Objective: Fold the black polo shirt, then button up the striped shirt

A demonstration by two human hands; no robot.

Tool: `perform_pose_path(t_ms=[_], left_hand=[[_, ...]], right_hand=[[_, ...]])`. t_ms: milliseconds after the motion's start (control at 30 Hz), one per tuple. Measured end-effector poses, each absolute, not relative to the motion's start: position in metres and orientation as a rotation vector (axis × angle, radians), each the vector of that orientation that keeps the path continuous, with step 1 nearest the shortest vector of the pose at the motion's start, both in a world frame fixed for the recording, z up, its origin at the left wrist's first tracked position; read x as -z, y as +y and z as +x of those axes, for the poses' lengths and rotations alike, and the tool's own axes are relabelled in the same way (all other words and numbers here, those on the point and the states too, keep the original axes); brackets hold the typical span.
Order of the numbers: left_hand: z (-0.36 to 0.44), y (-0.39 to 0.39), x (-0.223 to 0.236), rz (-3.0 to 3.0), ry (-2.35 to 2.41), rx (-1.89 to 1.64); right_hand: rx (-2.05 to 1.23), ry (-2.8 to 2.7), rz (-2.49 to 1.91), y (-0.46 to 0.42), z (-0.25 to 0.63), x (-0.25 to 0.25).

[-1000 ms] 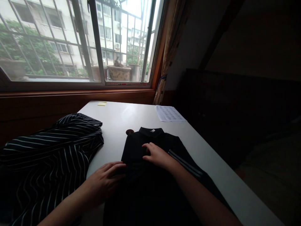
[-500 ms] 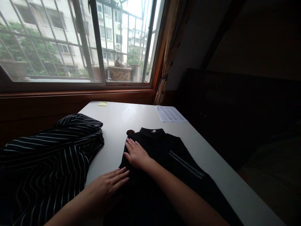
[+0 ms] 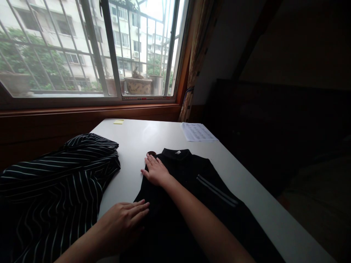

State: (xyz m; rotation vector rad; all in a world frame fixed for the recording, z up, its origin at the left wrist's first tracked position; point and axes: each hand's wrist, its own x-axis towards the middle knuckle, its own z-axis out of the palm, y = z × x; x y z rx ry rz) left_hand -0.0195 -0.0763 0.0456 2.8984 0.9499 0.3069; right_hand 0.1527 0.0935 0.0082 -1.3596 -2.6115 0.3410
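Note:
A black polo shirt (image 3: 189,186) with a collar and two grey stripes on its right-hand sleeve lies spread on the white table (image 3: 131,142). My right hand (image 3: 157,171) rests flat near the shirt's left shoulder, fingers spread and pointing away from me. Lower down, my left hand (image 3: 123,219) lies over the shirt's left edge, its fingers stretched out to the right; its underside is hidden. A small dark round object (image 3: 151,153) sits on the table just past my right fingertips, partly covered by them.
A black garment with white stripes (image 3: 68,182) lies crumpled at the table's left side. Printed sheets (image 3: 199,132) lie at the far right edge, and a yellow sticky note (image 3: 119,121) at the far left. Behind stand a barred window and a tied curtain (image 3: 189,95).
My right hand has slid slightly up and left along the shirt's shoulder towards the round object. My left hand has shifted a little lower.

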Motion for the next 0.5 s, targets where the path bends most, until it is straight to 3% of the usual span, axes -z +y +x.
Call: perform_pose_path(t_ms=[300, 500], left_hand=[[-0.031, -0.072, -0.046, 2.909, 0.819, -0.390], [-0.037, -0.073, -0.042, 2.922, 0.850, -0.553]], right_hand=[[-0.111, -2.265, -1.345, 0.082, 0.159, -0.014], [0.003, -2.335, -1.268, 0.081, 0.159, -0.015]])
